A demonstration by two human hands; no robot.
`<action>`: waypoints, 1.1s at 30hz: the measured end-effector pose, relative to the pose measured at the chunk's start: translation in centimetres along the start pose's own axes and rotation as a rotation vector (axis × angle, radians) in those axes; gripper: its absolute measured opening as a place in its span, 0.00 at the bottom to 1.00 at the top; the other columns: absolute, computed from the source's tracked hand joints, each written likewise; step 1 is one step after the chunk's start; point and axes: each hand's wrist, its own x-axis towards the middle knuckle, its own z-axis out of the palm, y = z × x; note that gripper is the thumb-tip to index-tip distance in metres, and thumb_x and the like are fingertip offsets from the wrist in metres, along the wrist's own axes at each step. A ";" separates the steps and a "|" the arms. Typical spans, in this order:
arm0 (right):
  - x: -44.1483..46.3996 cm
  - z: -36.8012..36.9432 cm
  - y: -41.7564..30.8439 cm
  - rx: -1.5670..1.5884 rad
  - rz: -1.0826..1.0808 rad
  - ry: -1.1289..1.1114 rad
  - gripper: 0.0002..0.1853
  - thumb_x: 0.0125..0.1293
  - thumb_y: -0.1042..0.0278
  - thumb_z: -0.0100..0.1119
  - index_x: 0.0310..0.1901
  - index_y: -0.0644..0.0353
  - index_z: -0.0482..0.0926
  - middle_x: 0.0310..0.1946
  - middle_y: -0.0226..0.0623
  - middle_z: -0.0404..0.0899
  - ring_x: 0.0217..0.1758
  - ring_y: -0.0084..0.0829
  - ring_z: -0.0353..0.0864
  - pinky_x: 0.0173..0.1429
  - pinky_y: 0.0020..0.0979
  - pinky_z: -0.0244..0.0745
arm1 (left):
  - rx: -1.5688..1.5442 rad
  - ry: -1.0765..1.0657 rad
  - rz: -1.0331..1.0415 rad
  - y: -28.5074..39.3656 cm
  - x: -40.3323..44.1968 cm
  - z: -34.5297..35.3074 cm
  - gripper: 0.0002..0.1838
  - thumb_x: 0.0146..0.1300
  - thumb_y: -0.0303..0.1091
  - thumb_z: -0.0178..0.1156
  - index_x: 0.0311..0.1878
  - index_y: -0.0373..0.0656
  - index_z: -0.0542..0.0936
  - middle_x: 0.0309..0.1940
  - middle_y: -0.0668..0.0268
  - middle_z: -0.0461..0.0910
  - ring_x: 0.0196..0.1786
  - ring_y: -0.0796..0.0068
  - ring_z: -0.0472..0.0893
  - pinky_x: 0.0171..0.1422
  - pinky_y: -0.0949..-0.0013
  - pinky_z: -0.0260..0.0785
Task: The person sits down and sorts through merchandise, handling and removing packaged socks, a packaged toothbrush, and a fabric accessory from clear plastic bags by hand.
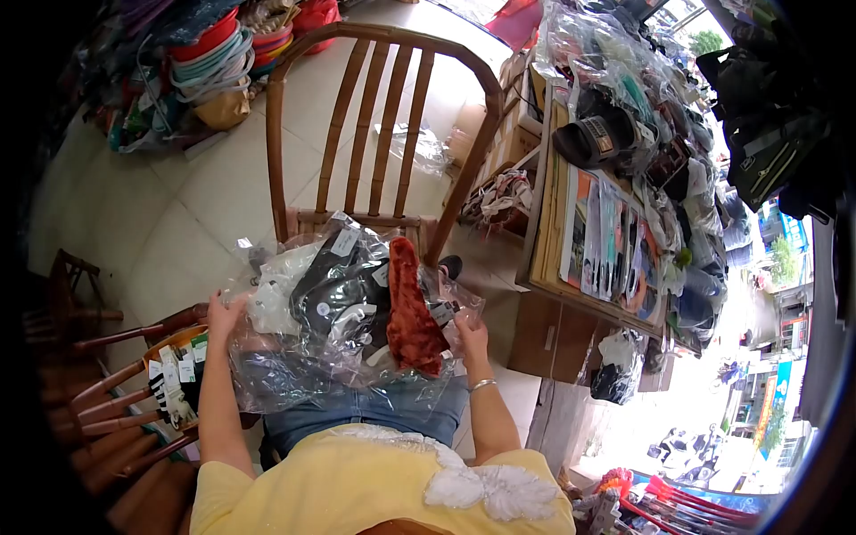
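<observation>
A large clear plastic bag lies across my lap, spread between my two hands. My left hand is closed on its left edge. On the opposite side, the fingers of my right hand pinch the bag's right edge. Black items with paper labels and a white item show through the crinkled plastic. A rust-red fuzzy piece, long and bent at its lower end, lies at the right of the bag, near my right hand; whether it is inside or on top I cannot tell.
A wooden slat-back chair stands in front of me. To the right, a table bears slippers and packaged goods. At the left are wooden stool legs and tagged items. Stacked basins stand at the back left.
</observation>
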 end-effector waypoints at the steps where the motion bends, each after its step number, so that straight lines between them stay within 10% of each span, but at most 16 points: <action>1: 0.0 -0.4 -0.2 0.000 0.003 0.004 0.26 0.48 0.68 0.71 0.50 0.65 0.73 0.42 0.37 0.77 0.45 0.29 0.77 0.49 0.31 0.73 | -0.060 0.026 -0.014 0.0 0.3 0.0 0.35 0.51 0.42 0.69 0.59 0.34 0.69 0.45 0.51 0.78 0.48 0.60 0.79 0.49 0.66 0.72; 7: 2.1 0.0 1.7 -0.227 -0.236 -0.120 0.22 0.52 0.65 0.70 0.48 0.61 0.75 0.36 0.32 0.78 0.34 0.23 0.75 0.31 0.24 0.70 | -0.657 -0.164 -0.051 2.3 -1.0 -2.3 0.09 0.61 0.32 0.60 0.40 0.38 0.76 0.26 0.74 0.75 0.29 0.86 0.71 0.31 0.78 0.64; 13: 2.3 2.7 -4.0 -0.026 -0.042 -0.063 0.08 0.55 0.69 0.62 0.35 0.58 0.74 0.27 0.27 0.73 0.27 0.20 0.73 0.28 0.23 0.68 | -0.504 0.107 0.188 6.1 -1.9 -10.7 0.07 0.64 0.33 0.57 0.38 0.40 0.78 0.24 0.75 0.72 0.24 0.88 0.66 0.26 0.79 0.58; 21: 4.6 0.8 -2.1 0.000 0.070 -0.112 0.14 0.59 0.71 0.61 0.46 0.64 0.74 0.38 0.35 0.78 0.38 0.26 0.78 0.37 0.26 0.74 | -0.927 0.370 0.130 3.8 -5.0 -23.6 0.04 0.65 0.33 0.58 0.40 0.45 0.78 0.24 0.81 0.71 0.24 0.91 0.66 0.26 0.83 0.58; 33: 3.3 0.5 -1.5 -0.097 -0.092 -0.155 0.24 0.60 0.72 0.58 0.57 0.72 0.66 0.47 0.45 0.74 0.48 0.33 0.76 0.51 0.31 0.73 | -1.244 0.247 -0.356 -5.4 -4.7 -16.2 0.05 0.66 0.34 0.55 0.42 0.45 0.75 0.31 0.73 0.77 0.31 0.81 0.77 0.30 0.76 0.70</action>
